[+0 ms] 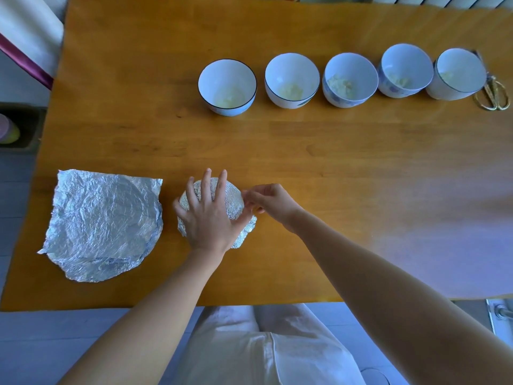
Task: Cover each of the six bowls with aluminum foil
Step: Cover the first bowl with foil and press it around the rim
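A honey-coloured wooden table carries gold-handled scissors near its far right edge, while beyond its left side lies white fabric with a purple band, and nearer, a dark box holding pastel objects.

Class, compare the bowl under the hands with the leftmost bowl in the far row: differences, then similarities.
The near bowl is wrapped in foil, contents hidden; the leftmost bowl is uncovered, showing pale food. The near bowl has the left hand on it and the right hand pinching its foil; the leftmost bowl stands untouched. Both rest on the table.
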{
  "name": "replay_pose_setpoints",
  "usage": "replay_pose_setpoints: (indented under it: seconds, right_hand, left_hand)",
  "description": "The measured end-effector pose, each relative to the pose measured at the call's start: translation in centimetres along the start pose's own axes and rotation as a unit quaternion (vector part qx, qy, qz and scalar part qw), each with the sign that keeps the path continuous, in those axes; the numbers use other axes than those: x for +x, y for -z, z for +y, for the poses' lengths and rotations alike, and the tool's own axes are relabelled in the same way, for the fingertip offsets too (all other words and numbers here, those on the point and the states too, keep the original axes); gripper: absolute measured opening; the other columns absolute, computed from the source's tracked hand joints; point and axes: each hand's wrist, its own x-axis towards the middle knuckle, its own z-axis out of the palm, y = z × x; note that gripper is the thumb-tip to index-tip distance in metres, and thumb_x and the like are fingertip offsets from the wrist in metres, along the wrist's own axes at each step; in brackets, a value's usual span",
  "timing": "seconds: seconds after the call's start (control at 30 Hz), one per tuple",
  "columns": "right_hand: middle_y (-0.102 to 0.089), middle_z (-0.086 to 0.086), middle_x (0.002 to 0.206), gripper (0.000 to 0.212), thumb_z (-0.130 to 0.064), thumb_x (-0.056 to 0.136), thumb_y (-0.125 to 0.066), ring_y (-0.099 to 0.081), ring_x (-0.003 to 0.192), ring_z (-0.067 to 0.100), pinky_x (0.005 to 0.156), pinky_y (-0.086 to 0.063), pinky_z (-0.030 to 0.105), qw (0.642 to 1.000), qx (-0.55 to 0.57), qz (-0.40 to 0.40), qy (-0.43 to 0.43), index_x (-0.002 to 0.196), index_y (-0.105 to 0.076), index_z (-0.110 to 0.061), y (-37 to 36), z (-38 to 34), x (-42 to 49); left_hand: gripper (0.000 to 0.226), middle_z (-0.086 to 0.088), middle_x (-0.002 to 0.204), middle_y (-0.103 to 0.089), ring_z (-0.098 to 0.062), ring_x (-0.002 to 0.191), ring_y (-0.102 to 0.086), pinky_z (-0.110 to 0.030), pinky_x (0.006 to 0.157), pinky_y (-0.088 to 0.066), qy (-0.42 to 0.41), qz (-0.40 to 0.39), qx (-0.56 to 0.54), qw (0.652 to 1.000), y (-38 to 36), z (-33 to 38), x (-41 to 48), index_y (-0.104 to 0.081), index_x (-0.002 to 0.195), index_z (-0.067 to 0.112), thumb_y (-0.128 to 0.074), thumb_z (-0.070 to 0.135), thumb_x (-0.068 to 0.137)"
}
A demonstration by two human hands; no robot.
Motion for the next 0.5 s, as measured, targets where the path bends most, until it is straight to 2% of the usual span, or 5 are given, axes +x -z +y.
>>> replay_pose_setpoints:
  seconds: [0.07, 0.17, 0.27, 0.37, 0.5]
  right_hand:
    - [-0.064, 0.000, 0.074, 0.014, -0.024, 0.092, -0.067, -0.053, 0.066, 0.010, 0.068, -0.045, 0.024, 1.000, 0.004, 0.003, 0.000, 0.095, -0.073, -0.011, -0.1, 0.0, -0.1]
    - [-0.061, -0.007, 0.074, 0.019, -0.021, 0.092, -0.066, -0.053, 0.065, 0.003, 0.065, -0.044, 0.018, 0.999, -0.017, 0.031, -0.003, 0.106, -0.072, -0.009, -0.4, -0.5, 0.5]
    - [-0.064, -0.002, 0.083, 0.021, -0.020, 0.093, -0.065, -0.055, 0.069, 0.005, 0.062, -0.044, 0.017, 0.998, -0.039, 0.039, 0.004, 0.110, -0.072, -0.009, -0.5, -0.9, 0.9]
    - [-0.063, -0.001, 0.079, 0.020, -0.020, 0.094, -0.063, -0.054, 0.068, 0.007, 0.061, -0.044, 0.019, 0.998, -0.056, 0.031, 0.013, 0.107, -0.072, -0.008, -0.5, -1.0, 1.2]
    - [-0.072, 0.010, 0.103, 0.026, -0.022, 0.095, -0.061, -0.060, 0.087, 0.013, 0.082, -0.050, 0.031, 0.996, -0.084, 0.025, 0.019, 0.113, -0.071, -0.006, -0.5, -1.1, 1.8]
  left_hand:
    - [0.104, 0.000, 0.163, -0.025, -0.034, 0.146, -0.022, -0.060, 0.101, -0.027, 0.028, -0.005, -0.011, 1.000, 0.0, 0.5, 0.1, -0.020, 0.156, 0.034, -0.008, 0.094, 0.072]
    - [0.108, 0.001, 0.165, -0.018, -0.033, 0.148, -0.015, -0.060, 0.102, -0.025, 0.073, -0.017, -0.043, 0.996, 0.1, 1.4, 0.0, -0.012, 0.158, 0.035, -0.018, 0.093, 0.066]
    - [0.111, 0.001, 0.166, -0.013, -0.033, 0.149, -0.011, -0.061, 0.103, -0.023, 0.105, -0.016, -0.092, 0.990, 0.4, 2.0, -0.5, -0.011, 0.158, 0.034, -0.021, 0.092, 0.064]
    - [0.114, -0.006, 0.166, -0.008, -0.035, 0.149, -0.010, -0.060, 0.105, -0.024, 0.114, -0.002, -0.117, 0.987, 0.5, 1.9, -1.3, -0.011, 0.159, 0.029, -0.027, 0.093, 0.066]
    - [0.120, -0.022, 0.164, -0.011, -0.040, 0.149, -0.015, -0.057, 0.109, -0.029, 0.097, 0.018, -0.133, 0.986, -0.2, 0.9, -3.4, -0.014, 0.158, 0.010, -0.037, 0.091, 0.072]
